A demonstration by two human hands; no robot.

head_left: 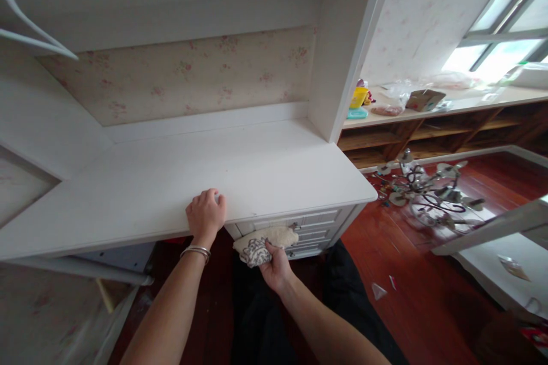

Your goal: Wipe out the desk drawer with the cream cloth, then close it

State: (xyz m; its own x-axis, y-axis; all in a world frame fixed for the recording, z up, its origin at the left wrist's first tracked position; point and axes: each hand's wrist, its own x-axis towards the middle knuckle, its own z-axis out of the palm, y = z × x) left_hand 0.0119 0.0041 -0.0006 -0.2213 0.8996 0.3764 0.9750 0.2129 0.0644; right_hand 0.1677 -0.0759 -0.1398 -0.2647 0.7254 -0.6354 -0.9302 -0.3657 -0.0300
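My left hand, with a bangle at the wrist, rests closed on the front part of the white desk top. A small pale bit shows by its thumb; I cannot make out what it is. In front of the drawers, below the desk edge, my right hand grips a bunched cream cloth with a dark brown pattern. The cloth partly covers the white drawer unit and its knobs.
White cables hang at the upper left beside a side panel. To the right, a chandelier lies on the red wooden floor. Behind it, a low shelf carries a yellow basket, plastic bags and a cardboard box.
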